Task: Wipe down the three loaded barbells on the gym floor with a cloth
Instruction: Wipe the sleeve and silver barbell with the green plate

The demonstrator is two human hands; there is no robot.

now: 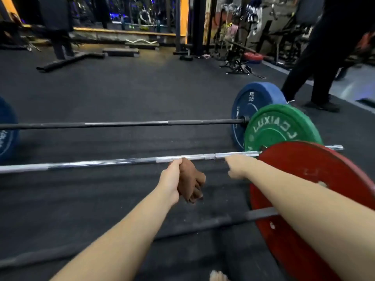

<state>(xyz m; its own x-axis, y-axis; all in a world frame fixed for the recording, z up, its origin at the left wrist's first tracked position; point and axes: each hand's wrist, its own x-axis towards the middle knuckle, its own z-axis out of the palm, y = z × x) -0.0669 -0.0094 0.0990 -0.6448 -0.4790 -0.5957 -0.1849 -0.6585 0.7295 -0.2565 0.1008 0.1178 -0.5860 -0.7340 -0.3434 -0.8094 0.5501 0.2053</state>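
Middle barbell [101, 163], silver with a green plate [280, 126], lies on the black floor [121, 88] between a far barbell [125, 124] with a blue plate [251, 102] and a near barbell [203, 226] with a red plate [316, 179]. Your left hand [171, 179] grips a brown cloth [190, 179] at the middle barbell. Your right hand [239, 167] reaches it, too blurred to tell how the fingers lie.

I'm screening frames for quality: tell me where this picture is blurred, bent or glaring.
Head view: the right hand is smeared by motion blur; the left hand and brown cloth are sharper. Wide-angle distortion curves the chrome barbell, which carries glare streaks; the gym background is dim and soft.
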